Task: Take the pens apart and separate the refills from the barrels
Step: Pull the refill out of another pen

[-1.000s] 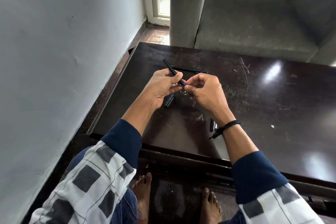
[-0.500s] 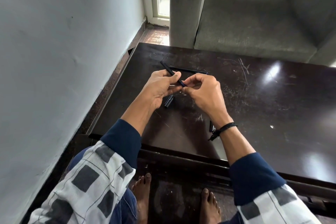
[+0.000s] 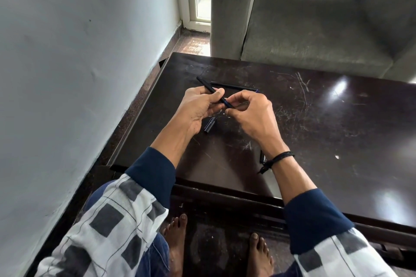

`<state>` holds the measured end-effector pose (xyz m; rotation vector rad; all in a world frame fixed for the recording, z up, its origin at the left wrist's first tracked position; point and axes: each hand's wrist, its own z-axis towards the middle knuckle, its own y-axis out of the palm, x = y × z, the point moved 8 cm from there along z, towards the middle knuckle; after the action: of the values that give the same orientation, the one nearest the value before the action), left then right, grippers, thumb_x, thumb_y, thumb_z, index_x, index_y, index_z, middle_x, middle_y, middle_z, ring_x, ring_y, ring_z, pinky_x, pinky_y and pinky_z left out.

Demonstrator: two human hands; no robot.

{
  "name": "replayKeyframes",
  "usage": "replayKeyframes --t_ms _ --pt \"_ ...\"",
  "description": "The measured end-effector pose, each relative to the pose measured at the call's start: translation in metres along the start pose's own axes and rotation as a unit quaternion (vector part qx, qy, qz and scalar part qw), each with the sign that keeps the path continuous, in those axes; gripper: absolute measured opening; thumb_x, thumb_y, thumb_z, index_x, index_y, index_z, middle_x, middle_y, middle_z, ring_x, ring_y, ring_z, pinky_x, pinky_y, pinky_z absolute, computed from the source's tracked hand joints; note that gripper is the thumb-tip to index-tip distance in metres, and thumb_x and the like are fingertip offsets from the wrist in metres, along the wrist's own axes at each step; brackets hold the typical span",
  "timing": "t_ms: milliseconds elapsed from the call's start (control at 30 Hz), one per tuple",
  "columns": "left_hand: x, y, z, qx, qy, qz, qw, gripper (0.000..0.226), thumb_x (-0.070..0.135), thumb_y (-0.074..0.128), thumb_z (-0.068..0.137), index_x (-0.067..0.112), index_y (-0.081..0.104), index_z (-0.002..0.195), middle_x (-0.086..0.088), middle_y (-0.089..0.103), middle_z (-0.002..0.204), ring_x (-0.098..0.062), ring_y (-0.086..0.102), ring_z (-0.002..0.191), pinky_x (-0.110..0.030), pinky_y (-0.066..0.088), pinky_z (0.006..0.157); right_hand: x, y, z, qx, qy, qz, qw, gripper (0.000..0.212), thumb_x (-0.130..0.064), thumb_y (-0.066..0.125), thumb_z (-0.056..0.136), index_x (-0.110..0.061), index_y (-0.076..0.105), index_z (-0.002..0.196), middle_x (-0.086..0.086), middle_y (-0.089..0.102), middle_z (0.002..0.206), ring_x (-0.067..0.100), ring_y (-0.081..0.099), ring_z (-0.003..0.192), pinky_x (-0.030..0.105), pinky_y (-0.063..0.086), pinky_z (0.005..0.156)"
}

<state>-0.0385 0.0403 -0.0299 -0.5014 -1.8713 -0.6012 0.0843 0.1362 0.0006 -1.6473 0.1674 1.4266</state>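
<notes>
My left hand (image 3: 198, 108) grips a thin black pen barrel (image 3: 206, 84) that slants up to the left above the dark table (image 3: 337, 123). My right hand (image 3: 252, 114) pinches the pen's lower blue end (image 3: 227, 103). A second black pen (image 3: 234, 86) with a blue tip lies flat on the table just behind my hands. A black cap (image 3: 210, 124) lies under my left hand. Another small black piece (image 3: 262, 156) shows beside my right wrist, partly hidden.
A grey-white wall (image 3: 67, 74) runs close along the left. A grey sofa (image 3: 315, 29) stands behind the table's far edge. The tabletop is scratched and glossy. My bare feet (image 3: 177, 243) rest on the dark floor below the near edge.
Both hands stay at the same spot over the table. The pen in my left hand has tilted slightly flatter and my right fingers have shifted along its lower end.
</notes>
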Motion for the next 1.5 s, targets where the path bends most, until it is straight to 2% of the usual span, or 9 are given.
replayKeyframes --t_ms 267,467,667,867,1000,1100,1233,1400,1500 --pt "0.0009 0.0002 0.0005 0.001 0.003 0.006 1.0 0.013 0.008 0.072 0.091 -0.002 0.071 0.1 -0.013 0.071 0.085 -0.017 0.071 0.073 -0.024 0.062 0.072 0.0023 -0.0013 -0.0016 0.004 0.017 0.001 1.0 0.017 -0.012 0.075 0.088 -0.024 0.076 0.099 -0.012 0.073 0.088 0.007 0.069 0.082 0.034 0.059 0.083" --pt "0.0008 -0.0007 0.0019 0.004 0.002 0.008 1.0 0.005 0.007 0.071 0.092 0.003 0.071 0.091 -0.008 0.073 0.075 -0.018 0.071 0.073 -0.026 0.062 0.075 0.0009 -0.0011 -0.0026 0.006 0.02 -0.006 1.0 0.018 -0.02 0.081 0.084 -0.026 0.074 0.099 -0.009 0.07 0.087 0.011 0.068 0.082 0.036 0.059 0.081" --pt "0.003 -0.0004 0.0005 0.004 0.006 0.0 1.0 0.006 0.007 0.069 0.093 0.001 0.07 0.092 -0.013 0.075 0.081 -0.015 0.072 0.068 -0.021 0.06 0.068 0.0016 -0.0039 -0.0034 0.025 0.024 -0.028 0.999 0.009 -0.025 0.08 0.086 -0.024 0.072 0.091 -0.013 0.067 0.076 0.003 0.064 0.075 0.028 0.053 0.073" --pt "0.0028 -0.0015 0.0009 0.006 0.009 0.002 1.0 0.007 0.008 0.07 0.093 0.003 0.071 0.089 -0.012 0.075 0.079 -0.016 0.072 0.07 -0.023 0.06 0.069 0.0024 -0.0005 -0.0033 0.021 0.029 0.005 0.999 0.007 -0.022 0.076 0.089 -0.024 0.071 0.093 -0.005 0.073 0.077 0.011 0.072 0.076 0.038 0.06 0.077" --pt "0.0044 -0.0029 0.0002 0.01 0.011 0.001 1.0 0.006 0.007 0.069 0.093 0.001 0.071 0.091 -0.014 0.075 0.082 -0.016 0.073 0.071 -0.021 0.058 0.066 0.0031 -0.0037 -0.0032 0.022 0.035 0.001 0.999 0.017 -0.027 0.083 0.083 -0.024 0.07 0.093 -0.008 0.069 0.08 0.007 0.067 0.076 0.026 0.053 0.069" --pt "0.0035 -0.0021 0.0001 0.01 0.008 0.003 1.0 0.006 0.007 0.07 0.093 0.001 0.071 0.091 -0.016 0.075 0.086 -0.017 0.073 0.074 -0.021 0.058 0.066 0.0048 -0.0051 -0.003 0.027 0.044 -0.011 0.999 0.012 -0.024 0.082 0.084 -0.024 0.072 0.09 -0.009 0.07 0.078 0.005 0.067 0.076 0.025 0.051 0.069" --pt "0.0029 -0.0009 -0.001 0.008 0.003 0.002 1.0 0.011 0.007 0.069 0.093 -0.003 0.071 0.097 -0.014 0.075 0.086 -0.016 0.073 0.073 -0.021 0.059 0.068 0.0077 -0.001 -0.0032 0.019 0.053 0.012 0.998 0.005 -0.022 0.076 0.089 -0.023 0.072 0.087 -0.005 0.074 0.075 0.011 0.072 0.074 0.034 0.061 0.075" --pt "0.0049 -0.0024 -0.0027 0.013 0.007 0.003 1.0 0.008 0.007 0.069 0.093 -0.001 0.071 0.095 -0.012 0.074 0.083 -0.014 0.073 0.071 -0.021 0.059 0.067 0.0065 -0.0027 -0.0029 0.023 0.043 0.007 0.999 0.015 -0.024 0.083 0.083 -0.025 0.071 0.092 -0.008 0.068 0.078 0.009 0.067 0.076 0.028 0.054 0.07" --pt "0.0043 -0.0016 -0.0031 0.012 0.006 0.002 1.0 0.007 0.006 0.069 0.093 -0.001 0.07 0.095 -0.012 0.074 0.082 -0.014 0.073 0.07 -0.02 0.058 0.065 0.0091 -0.0017 -0.0025 0.022 0.055 0.01 0.998 0.011 -0.022 0.08 0.085 -0.026 0.07 0.085 -0.006 0.072 0.075 0.01 0.07 0.075 0.035 0.059 0.077"
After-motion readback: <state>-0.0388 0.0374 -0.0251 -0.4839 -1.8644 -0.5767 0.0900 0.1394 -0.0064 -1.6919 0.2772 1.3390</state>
